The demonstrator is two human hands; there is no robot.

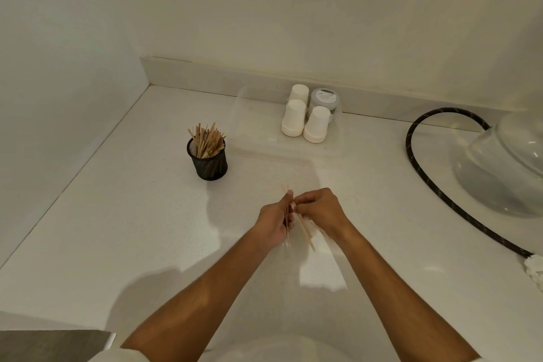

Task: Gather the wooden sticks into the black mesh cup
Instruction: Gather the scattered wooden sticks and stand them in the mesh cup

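Note:
A black mesh cup (209, 167) stands on the white counter, left of centre, packed with several upright wooden sticks (206, 139). Nearer to me, both hands meet above the counter. My left hand (274, 222) is closed around a thin bundle of wooden sticks (287, 232) that pokes out above and below the fist. My right hand (318, 209) pinches more loose sticks (305, 229) that slant down toward me, its fingertips touching those of the left hand. The cup is about a forearm's length away, up and to the left of the hands.
Three upturned stacks of white paper cups (305, 117) and a lidded clear tub (324, 100) sit by the back wall. A black braided hose (435, 182) curves beside a clear glass dome (505, 167) at right. Walls close the left and back sides.

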